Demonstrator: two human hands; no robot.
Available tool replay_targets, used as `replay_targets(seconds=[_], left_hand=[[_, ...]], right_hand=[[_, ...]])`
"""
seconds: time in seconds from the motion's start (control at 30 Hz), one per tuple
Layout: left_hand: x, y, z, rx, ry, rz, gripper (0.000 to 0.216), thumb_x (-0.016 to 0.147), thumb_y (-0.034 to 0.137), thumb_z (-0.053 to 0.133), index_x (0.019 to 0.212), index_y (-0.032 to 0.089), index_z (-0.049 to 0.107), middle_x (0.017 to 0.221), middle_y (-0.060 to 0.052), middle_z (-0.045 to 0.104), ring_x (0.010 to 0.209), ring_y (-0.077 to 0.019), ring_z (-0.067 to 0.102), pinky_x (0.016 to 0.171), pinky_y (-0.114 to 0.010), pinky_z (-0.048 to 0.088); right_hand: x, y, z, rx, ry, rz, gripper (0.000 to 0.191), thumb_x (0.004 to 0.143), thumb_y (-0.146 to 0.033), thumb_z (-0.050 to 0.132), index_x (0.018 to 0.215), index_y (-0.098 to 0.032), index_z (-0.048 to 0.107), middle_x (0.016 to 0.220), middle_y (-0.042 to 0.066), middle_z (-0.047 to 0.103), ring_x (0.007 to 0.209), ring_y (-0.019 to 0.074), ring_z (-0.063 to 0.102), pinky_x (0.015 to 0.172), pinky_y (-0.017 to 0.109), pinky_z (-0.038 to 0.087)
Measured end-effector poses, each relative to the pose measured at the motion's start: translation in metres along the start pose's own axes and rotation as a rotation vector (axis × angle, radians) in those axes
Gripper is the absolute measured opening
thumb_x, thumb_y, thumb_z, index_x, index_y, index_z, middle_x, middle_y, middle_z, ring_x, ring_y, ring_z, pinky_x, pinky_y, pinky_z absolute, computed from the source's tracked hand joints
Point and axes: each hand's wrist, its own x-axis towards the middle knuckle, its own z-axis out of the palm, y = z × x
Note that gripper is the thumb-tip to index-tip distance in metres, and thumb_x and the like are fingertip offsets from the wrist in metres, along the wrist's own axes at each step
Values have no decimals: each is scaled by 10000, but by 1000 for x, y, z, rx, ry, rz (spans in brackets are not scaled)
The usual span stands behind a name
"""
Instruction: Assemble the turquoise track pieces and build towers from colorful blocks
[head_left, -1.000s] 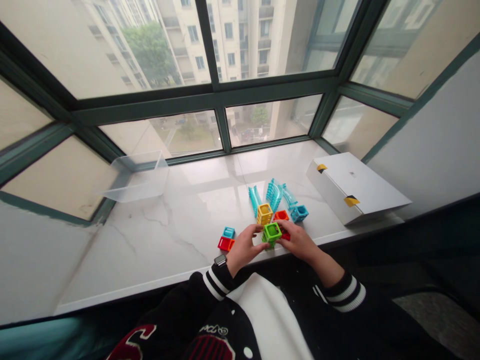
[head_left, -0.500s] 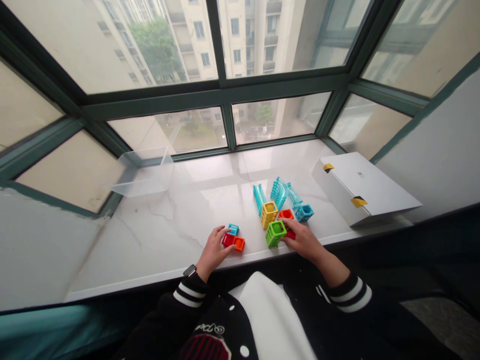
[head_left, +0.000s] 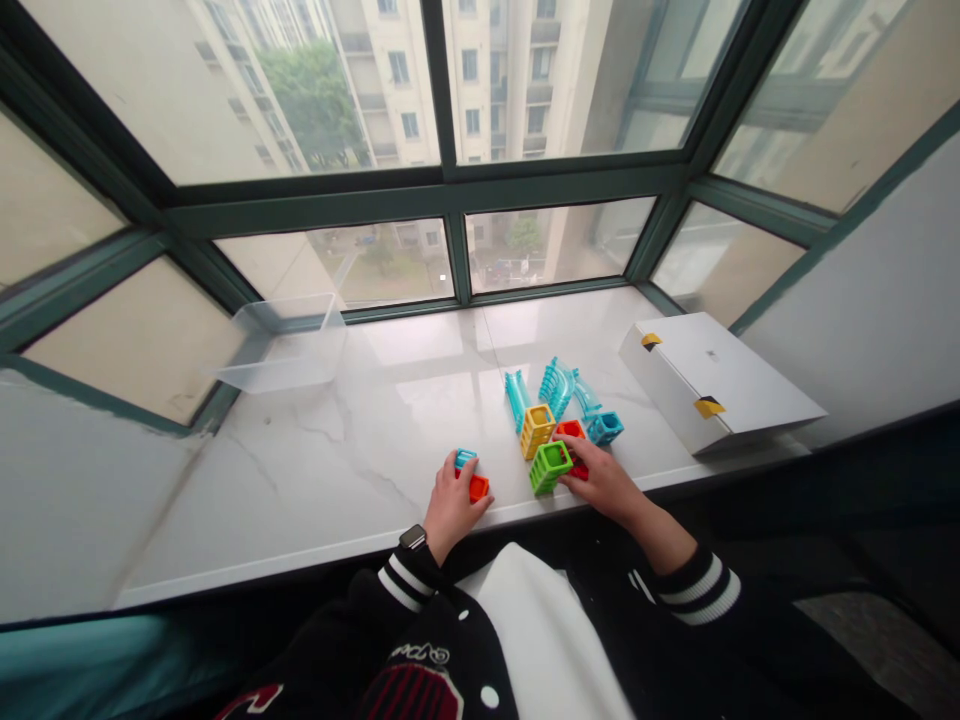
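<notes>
Toy blocks lie on a white marble window ledge (head_left: 360, 440). My left hand (head_left: 451, 505) is closed over a flat red and orange block (head_left: 477, 487), with a small blue block (head_left: 465, 458) just beyond its fingers. My right hand (head_left: 600, 478) rests beside a green cage-like cube (head_left: 550, 466), fingers curled on a red piece (head_left: 577, 470) partly hidden under them. Behind stand a yellow cube (head_left: 538, 428), an orange-red piece (head_left: 569, 429), a blue cube (head_left: 604, 427) and several teal curved track pieces (head_left: 556, 385).
A white cardboard box (head_left: 712, 380) with yellow tape lies at the ledge's right end. A clear plastic tub (head_left: 289, 345) sits at the back left by the window frame. A grey wall rises on the right. Dark window frames run along the ledge's far edge.
My left hand left the green cube, moved left to the red and orange block and has closed over it. My right hand stays by the green cube.
</notes>
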Motion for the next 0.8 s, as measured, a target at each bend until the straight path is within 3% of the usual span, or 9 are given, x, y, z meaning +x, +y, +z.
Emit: replay_targets(seconds=[0.3,0.43,0.57,0.67,0.8], left_hand=[[-1,-4,-4,65,23,-24,619,862,275,704,1464,297,560,1633,-160,392,1479,-425,424,1198,-592,407],[-1,-14,-8,55,64,-51,746,848,279,704,1547,263,443,1540,-181,461,1443,-412,439,1192,-606,400],[-1,-27,-13,-1,67,-49,790,835,322,721,1553,212,410,1411,-171,507,1320,-374,522,1180,-566,430],[-3,-32,-17,-22,30,-14,737,836,337,734,1511,227,460,1424,-155,494,1297,-358,545,1173,-540,453],[-6,-32,-24,-9,12,23,646,839,365,767,1440,271,549,1426,-139,498,1292,-351,569,1151,-529,481]], right_hand=[[-8,-16,-20,-57,19,2,777,852,-350,797,1562,-278,491,1486,142,602,1264,318,666,1133,538,535],[-12,-43,-36,-72,211,-65,632,915,-414,750,1497,-271,548,1455,145,627,1313,356,626,1139,572,522],[-8,-85,-36,111,374,-159,400,1008,-356,625,1398,-267,608,1332,126,682,1174,301,695,1052,489,590],[-1,-116,-20,178,278,-275,318,1007,-313,623,1319,-267,658,1210,108,719,1098,280,714,994,459,616],[13,-134,24,199,-97,-327,382,1002,-259,622,1383,-281,628,1201,83,707,1030,225,720,955,396,623]])
